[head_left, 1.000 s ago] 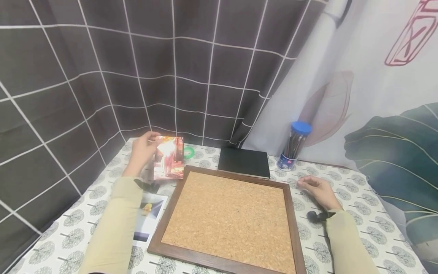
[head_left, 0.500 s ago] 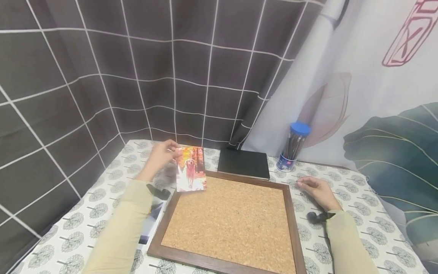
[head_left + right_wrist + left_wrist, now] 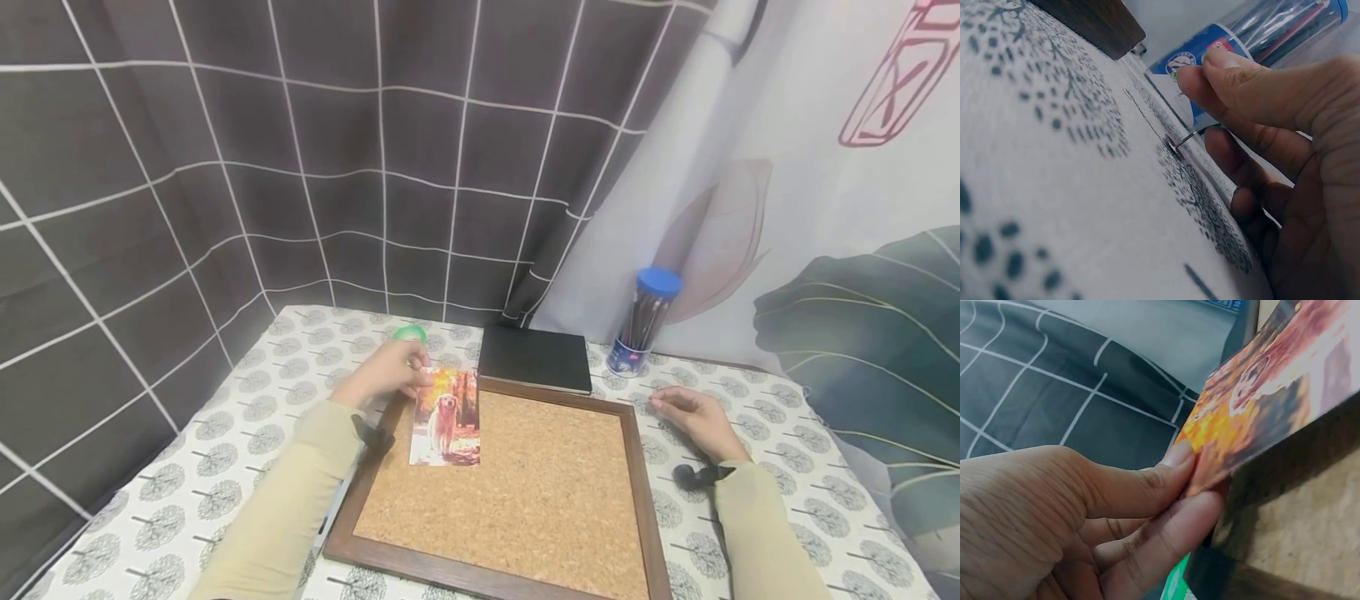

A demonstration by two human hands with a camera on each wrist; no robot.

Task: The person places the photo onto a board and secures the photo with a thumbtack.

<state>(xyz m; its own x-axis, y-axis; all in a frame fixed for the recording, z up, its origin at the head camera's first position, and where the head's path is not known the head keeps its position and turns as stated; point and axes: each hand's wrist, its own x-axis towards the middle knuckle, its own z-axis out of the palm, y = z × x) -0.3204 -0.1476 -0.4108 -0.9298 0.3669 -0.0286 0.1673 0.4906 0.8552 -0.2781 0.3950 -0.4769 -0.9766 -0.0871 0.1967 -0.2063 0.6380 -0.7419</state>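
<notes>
My left hand [image 3: 386,375] pinches a photo print [image 3: 444,417] by its upper left corner, thumb in front and fingers behind. The print shows a golden dog among autumn leaves. It hangs over the upper left part of a wood-framed cork board [image 3: 525,483]. In the left wrist view, the photo [image 3: 1260,406] slants above the cork. My right hand [image 3: 697,417] rests on the table right of the board, fingers loosely curled, thumb tip against the index finger. A thin metal pin [image 3: 1185,139] shows beside its middle finger; whether they touch I cannot tell.
Behind the board lies a black notebook [image 3: 534,358]. A clear blue-lidded tub of pencils [image 3: 642,321] stands to its right. A green ring-shaped item [image 3: 410,333] sits behind my left hand. Another print [image 3: 330,508] is mostly hidden under my left sleeve.
My left hand has carried the dog photo right and toward me, from beside the board's far left corner to over the cork. My right hand has stayed in place.
</notes>
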